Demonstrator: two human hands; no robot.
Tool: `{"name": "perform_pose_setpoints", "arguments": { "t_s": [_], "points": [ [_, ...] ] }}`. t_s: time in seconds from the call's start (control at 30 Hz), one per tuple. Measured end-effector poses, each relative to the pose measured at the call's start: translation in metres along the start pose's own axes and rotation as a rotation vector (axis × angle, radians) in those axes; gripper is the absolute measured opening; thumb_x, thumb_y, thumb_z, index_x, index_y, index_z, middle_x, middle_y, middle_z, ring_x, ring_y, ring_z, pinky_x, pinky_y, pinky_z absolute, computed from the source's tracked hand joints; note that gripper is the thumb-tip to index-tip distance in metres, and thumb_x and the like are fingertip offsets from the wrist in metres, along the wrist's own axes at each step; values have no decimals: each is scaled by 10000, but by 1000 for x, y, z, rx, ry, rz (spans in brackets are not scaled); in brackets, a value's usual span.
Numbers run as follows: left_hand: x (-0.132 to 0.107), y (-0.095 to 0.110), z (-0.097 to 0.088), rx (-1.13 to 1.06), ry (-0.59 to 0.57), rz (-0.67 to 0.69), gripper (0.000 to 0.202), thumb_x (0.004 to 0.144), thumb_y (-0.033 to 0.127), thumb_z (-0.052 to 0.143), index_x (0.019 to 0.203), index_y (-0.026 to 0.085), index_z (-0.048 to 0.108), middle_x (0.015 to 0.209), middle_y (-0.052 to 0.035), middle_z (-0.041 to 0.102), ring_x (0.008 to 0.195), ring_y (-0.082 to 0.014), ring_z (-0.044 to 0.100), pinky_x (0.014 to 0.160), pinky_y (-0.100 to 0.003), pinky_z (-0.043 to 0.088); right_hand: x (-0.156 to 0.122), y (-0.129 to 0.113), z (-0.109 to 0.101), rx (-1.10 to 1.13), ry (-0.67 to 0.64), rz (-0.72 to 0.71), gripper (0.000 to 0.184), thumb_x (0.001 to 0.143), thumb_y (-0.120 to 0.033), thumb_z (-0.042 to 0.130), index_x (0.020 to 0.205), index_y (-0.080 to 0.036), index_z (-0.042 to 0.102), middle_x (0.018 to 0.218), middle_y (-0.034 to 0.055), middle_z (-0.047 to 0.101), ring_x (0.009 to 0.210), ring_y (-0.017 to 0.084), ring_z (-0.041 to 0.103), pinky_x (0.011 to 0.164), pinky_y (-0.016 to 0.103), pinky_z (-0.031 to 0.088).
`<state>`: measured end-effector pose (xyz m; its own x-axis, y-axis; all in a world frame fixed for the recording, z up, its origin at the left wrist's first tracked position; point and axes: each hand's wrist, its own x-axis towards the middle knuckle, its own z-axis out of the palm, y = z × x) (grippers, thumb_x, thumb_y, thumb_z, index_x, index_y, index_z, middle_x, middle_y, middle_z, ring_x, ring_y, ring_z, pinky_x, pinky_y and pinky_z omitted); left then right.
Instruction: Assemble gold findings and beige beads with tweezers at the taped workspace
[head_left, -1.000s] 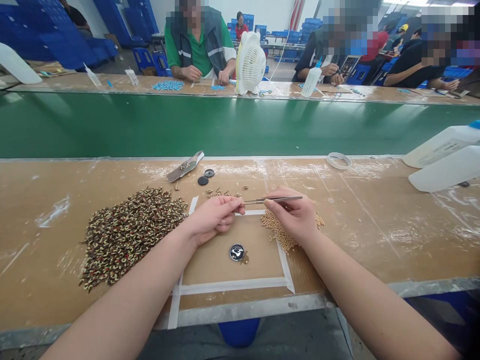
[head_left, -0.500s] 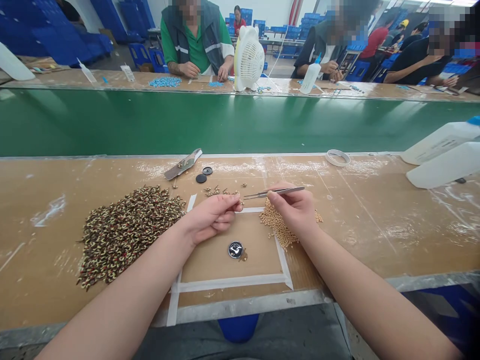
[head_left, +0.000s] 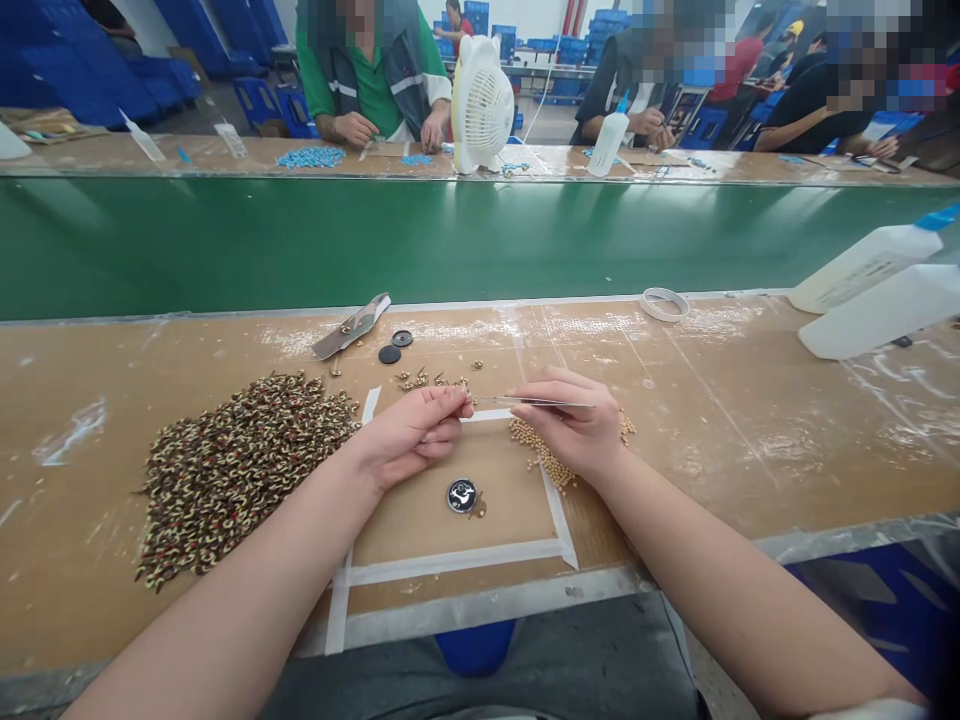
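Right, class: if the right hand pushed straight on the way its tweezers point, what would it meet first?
Probably the fingertips of the left hand: the tweezers in the right hand point left, straight at them. Depth is hard to judge.

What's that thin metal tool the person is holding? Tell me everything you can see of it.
It is a pair of slim tweezers, silvery and shiny like steel, with long thin arms that narrow to a fine tip. It is held almost level just above the brown worktop, with the tip pointing left. The right hand pinches it between thumb and fingers. The tip meets the pinched fingertips of the left hand. Whether it grips anything there is too small to tell.
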<state>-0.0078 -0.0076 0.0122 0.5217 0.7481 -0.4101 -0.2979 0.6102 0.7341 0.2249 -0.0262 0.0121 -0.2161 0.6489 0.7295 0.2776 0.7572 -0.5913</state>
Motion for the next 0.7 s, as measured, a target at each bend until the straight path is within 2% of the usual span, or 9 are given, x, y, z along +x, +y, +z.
{"name": "perform_pose_setpoints", "arguments": {
  "t_s": [0.23, 0.43, 0.7],
  "points": [
    [1, -1, -3, 0, -14, 3, 360, 777, 368, 906, 782, 101, 665, 759, 29, 512, 478, 9, 235, 375, -95, 185, 0, -2, 0, -40, -14, 3, 95, 973, -289, 720, 1028, -259, 791, 760, 22, 709, 570, 134, 557, 513, 299, 469],
    [1, -2, -3, 4, -17, 3, 380, 758, 384, 919, 750, 111, 655, 710, 36, 486, 473, 3, 216, 384, -104, 171, -2, 1, 1, -17, 11, 16, 99, 958, -263, 741, 1042, -266, 793, 759, 22, 703, 585, 138, 553, 518, 305, 458],
    [1, -2, -4, 17, -21, 8, 370, 765, 394, 911, 745, 121, 662, 670, 44, 465, 465, -7, 208, 383, -114, 156, -2, 1, 2, -40, 10, 31, 97, 964, -301, 729, 1019, -272, 803, 751, 24, 718, 568, 141, 554, 503, 312, 465]
  ]
}}
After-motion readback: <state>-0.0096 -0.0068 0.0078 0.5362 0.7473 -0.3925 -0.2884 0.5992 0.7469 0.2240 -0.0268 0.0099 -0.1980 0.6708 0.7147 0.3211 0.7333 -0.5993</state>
